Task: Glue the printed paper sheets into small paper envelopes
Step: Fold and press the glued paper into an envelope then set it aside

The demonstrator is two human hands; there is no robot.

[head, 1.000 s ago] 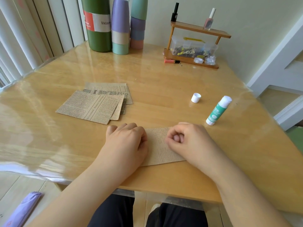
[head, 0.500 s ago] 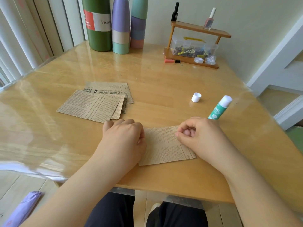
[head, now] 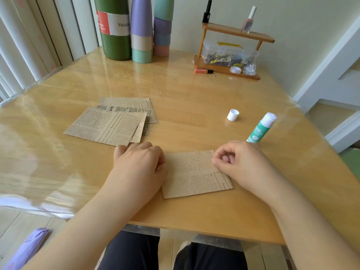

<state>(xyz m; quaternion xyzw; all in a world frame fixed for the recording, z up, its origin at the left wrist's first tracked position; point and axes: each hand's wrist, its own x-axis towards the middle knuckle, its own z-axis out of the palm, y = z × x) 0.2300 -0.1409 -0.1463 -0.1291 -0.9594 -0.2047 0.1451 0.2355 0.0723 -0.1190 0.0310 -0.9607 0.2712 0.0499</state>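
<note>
One folded sheet [head: 196, 173] lies lower centre. My left hand [head: 139, 162] presses its edge, fingers curled; my right hand [head: 239, 162], curled, rubs the seam. Stack [head: 109, 123] at centre left unglued.

Both forearms come in bare, no sleeves showing, no rings or watch on the left hand [head: 139, 162] or right hand [head: 241, 164]; dark navy fabric trousers [head: 132, 250] cover the legs below.
</note>
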